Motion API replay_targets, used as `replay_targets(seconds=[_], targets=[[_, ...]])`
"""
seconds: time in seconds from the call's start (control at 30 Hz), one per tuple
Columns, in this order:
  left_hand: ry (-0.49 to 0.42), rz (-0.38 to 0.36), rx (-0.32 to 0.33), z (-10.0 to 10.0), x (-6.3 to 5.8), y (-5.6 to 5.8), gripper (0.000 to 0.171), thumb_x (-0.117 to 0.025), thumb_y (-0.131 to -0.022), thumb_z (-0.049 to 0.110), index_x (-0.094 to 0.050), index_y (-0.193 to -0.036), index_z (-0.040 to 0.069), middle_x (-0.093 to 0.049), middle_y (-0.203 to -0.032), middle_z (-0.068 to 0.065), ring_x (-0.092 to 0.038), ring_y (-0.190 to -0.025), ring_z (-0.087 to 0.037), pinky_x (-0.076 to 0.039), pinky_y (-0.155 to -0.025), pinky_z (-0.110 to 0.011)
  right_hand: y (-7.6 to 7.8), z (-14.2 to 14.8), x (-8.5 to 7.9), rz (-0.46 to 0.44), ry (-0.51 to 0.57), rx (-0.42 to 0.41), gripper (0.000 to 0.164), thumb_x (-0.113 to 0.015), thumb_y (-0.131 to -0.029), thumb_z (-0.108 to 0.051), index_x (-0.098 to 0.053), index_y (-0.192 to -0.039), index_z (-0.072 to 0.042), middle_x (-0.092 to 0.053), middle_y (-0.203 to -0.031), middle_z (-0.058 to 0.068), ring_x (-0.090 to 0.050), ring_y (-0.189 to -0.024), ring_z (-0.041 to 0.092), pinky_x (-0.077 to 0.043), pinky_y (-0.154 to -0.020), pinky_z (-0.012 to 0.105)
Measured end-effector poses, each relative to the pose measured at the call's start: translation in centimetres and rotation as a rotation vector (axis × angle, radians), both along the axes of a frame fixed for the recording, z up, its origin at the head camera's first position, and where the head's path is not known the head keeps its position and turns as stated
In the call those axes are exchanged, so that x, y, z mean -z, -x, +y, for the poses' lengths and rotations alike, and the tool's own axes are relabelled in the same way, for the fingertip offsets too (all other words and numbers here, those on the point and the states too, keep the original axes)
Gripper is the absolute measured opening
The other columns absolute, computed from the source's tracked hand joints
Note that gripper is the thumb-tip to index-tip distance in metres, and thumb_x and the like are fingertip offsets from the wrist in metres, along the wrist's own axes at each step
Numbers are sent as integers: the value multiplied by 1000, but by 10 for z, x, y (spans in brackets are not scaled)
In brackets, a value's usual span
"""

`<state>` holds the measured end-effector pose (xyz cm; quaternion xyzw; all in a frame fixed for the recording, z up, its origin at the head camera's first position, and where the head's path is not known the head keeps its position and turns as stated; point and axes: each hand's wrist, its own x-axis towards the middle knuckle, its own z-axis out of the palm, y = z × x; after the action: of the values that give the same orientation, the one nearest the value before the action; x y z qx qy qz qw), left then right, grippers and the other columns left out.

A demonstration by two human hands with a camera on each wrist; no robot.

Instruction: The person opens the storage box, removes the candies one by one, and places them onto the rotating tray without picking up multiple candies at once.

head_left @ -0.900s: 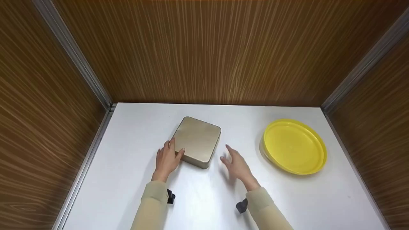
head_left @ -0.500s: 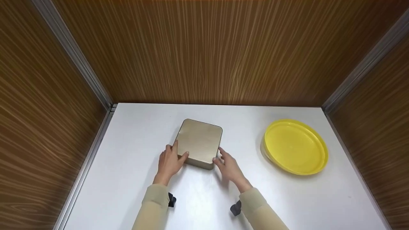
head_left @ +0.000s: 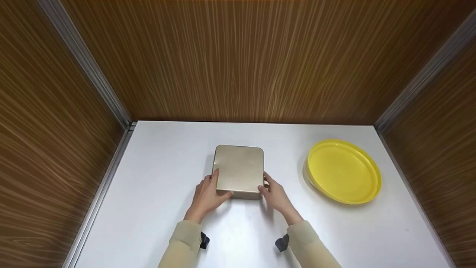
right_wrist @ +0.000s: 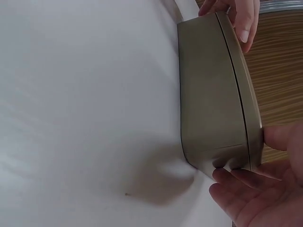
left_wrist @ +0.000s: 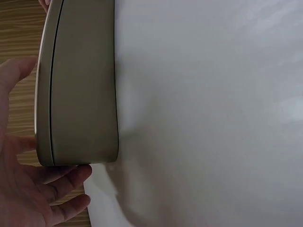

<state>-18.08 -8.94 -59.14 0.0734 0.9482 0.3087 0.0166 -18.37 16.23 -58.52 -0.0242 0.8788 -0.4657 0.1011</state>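
A gold rectangular metal tin with a lid lies flat on the white table, its near side facing the person. At its near left corner the left hand grips it, index finger over the lid's edge and thumb at the front. The right hand holds the near right corner, thumb at the front edge and fingers along the right side. In the left wrist view a thin dark seam runs between lid and body of the tin. Fingertips touch the tin's side in the right wrist view.
To the right stands a round container with a yellow lid. Wood-grain panels enclose the white table at the back and both sides, with metal rails in the corners.
The right hand has come in from the right onto the tin. The tin has turned until its sides run nearly straight, and has shifted slightly right and nearer, the left hand moving with it.
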Motion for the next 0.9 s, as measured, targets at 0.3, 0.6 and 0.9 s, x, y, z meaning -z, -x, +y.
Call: replay_targets(seconds=[0.3,0.6,0.9], targets=[[-28,2,92,20,2,-9,103,-78,-77,51,-26,-155,9,-47,-130,-23,-52,-113,-40,-45,-94,-50,-9,33,0,-1,-31,-13,63,-56,-101,-17,-26,-153,1,-40,-148,24,-54,-123,37,-45,-99,46],[-75,-29,163,34,1,-20,97,-76,-79,44,-27,-155,10,-45,-134,-23,-52,-114,-37,-45,-95,-49,-22,57,-5,17,-95,-37,61,-56,-100,-13,-27,-151,7,-42,-144,29,-55,-120,40,-45,-99,48],[-131,-81,224,33,-1,-31,95,-76,-82,37,-23,-156,10,-48,-132,-17,-54,-113,-34,-46,-92,-49,-35,67,-9,-9,-154,-77,63,-56,-101,-15,-24,-151,6,-40,-146,27,-53,-123,38,-42,-101,50]])
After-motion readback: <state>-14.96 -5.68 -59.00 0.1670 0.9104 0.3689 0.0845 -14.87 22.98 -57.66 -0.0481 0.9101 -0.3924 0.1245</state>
